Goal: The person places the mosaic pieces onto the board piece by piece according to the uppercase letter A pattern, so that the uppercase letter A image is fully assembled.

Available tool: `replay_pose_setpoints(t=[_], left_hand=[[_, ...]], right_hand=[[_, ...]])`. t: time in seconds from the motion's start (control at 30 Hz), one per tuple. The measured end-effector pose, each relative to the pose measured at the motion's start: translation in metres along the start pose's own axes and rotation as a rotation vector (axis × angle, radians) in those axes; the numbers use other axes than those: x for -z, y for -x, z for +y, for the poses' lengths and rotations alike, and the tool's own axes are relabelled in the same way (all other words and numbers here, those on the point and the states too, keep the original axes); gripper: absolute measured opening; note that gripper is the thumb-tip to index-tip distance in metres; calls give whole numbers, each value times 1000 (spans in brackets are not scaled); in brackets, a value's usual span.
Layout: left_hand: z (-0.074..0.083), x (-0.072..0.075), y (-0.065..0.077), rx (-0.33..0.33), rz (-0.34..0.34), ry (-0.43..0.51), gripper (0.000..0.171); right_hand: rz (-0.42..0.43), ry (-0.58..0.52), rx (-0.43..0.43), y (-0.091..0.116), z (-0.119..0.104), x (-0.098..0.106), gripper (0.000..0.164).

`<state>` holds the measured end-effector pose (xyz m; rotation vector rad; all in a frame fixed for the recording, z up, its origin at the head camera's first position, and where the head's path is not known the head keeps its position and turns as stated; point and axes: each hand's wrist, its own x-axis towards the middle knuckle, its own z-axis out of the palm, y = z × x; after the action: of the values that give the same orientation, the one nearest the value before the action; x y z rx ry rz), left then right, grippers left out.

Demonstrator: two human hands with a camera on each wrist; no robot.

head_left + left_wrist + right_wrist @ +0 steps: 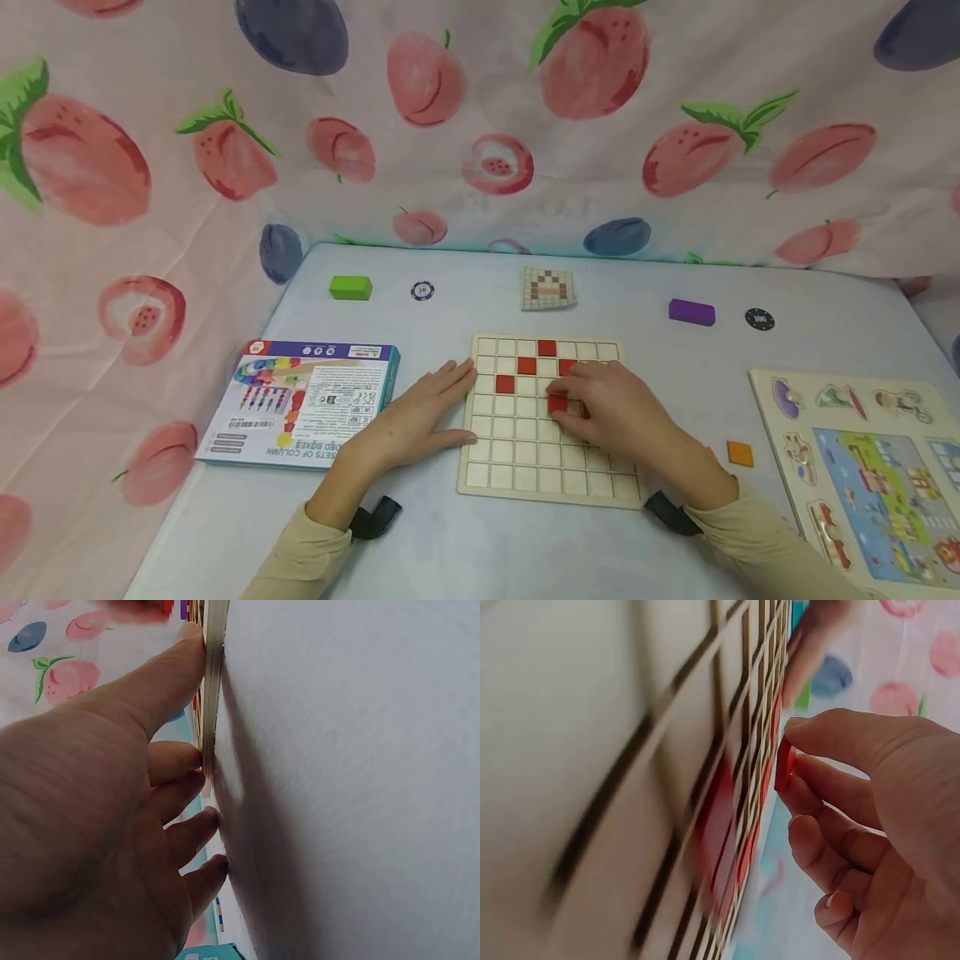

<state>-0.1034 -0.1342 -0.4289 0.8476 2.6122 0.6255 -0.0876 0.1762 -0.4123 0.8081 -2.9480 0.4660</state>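
A square light wooden grid board (525,452) lies on the table between the two hands. Several red tiles (527,365) sit in its cells toward the far side, set in slanting lines. My left hand (412,421) rests at the board's left edge, thumb and fingertips against the side. Over the board, my right hand (611,408) pinches a red square tile (784,766) between thumb and fingers. In the right wrist view this tile is tilted, close over the grid, and another red tile (718,832) lies in a cell nearer the camera.
A small pattern card (548,290) lies beyond the board. Left are a boxed set (300,404), a green block (350,288) and a chip (422,290). Right are a purple block (692,312), a black chip (760,319), an orange tile (740,453) and a picture puzzle (776,417).
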Motion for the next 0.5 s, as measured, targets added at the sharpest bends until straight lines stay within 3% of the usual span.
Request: replay_pose_setpoints(t=[0.23,0.5], left_hand=[[0,0,0,3,0,-4,86],[1,2,0,-3,-6,-14,86]], right_hand=[[-50,-2,96,-33,-30,-17,22],[-21,34,124,-43,-41,-26,8]])
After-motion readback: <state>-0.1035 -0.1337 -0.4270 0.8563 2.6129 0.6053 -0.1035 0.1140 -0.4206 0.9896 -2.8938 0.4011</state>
